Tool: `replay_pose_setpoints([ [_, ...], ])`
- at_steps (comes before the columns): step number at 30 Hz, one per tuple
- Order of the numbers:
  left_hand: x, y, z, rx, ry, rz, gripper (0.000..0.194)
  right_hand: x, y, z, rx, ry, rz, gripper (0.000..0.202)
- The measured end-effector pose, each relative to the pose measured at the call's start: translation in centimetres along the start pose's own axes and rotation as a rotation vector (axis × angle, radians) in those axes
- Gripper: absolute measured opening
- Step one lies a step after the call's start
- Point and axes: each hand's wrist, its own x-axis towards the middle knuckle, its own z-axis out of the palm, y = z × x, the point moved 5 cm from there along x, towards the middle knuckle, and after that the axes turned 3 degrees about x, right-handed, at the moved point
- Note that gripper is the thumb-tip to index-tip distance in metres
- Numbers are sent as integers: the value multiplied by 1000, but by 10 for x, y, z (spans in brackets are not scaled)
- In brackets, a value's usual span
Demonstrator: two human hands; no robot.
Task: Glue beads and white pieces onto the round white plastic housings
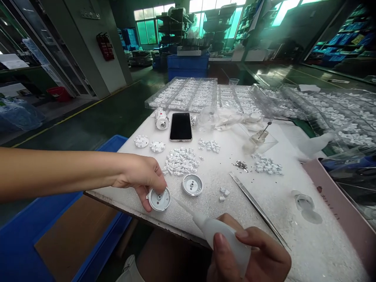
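Note:
Near the table's front edge, my left hand [147,176] grips a round white plastic part [160,203] with a small hub in its centre, thumb on its rim. In my right hand [252,250] is a translucent squeeze bottle [226,239], tilted so that its long thin nozzle points left, with the tip close to the part's right rim. Whether the tip touches the rim I cannot tell. A second round part [192,185] lies just to the right of the held one. Behind them is a heap of small white pieces [181,160].
Tweezers [258,209] lie on the right of the white table [211,156], near small metal bits [241,165] and another white heap [268,165]. A phone [180,127] and two toothed white discs [158,146] sit farther back. Filled clear trays [188,94] line the far side; a pink box [337,211] stands right.

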Motion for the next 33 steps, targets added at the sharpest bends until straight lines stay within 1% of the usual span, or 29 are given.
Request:
replay_pose_setpoints([
  [1,0,1,0,0,-2,-7,9,-2,-1,0,4,72,12,25],
  [2,0,1,0,-1,-3,-13,9,-4,-1,1,10,113,22,24],
  [3,1,2,0,-2,0,-18,9,-5,-1,2,23,113,39,25],
  [5,1,2,0,3,7,-30,9,-8,1,3,56,68,104,27],
  [7,2,1,0,11,14,-41,8,-10,4,0,68,38,150,30],
  [10,2,2,1,17,19,-55,8,-12,5,-5,49,39,135,30],
  [15,2,4,1,10,11,-61,8,-13,5,-3,47,23,157,28],
  [19,2,5,1,17,6,-65,9,-14,3,-3,31,73,175,24],
  [21,2,4,1,19,12,-71,9,-14,3,-2,6,79,197,22],
  [27,2,3,1,23,14,-79,8,-12,4,-1,31,53,161,24],
  [29,2,3,1,26,14,-81,8,-12,4,0,38,37,172,24],
  [33,2,4,1,36,17,-89,8,-16,4,-1,11,46,197,23],
])
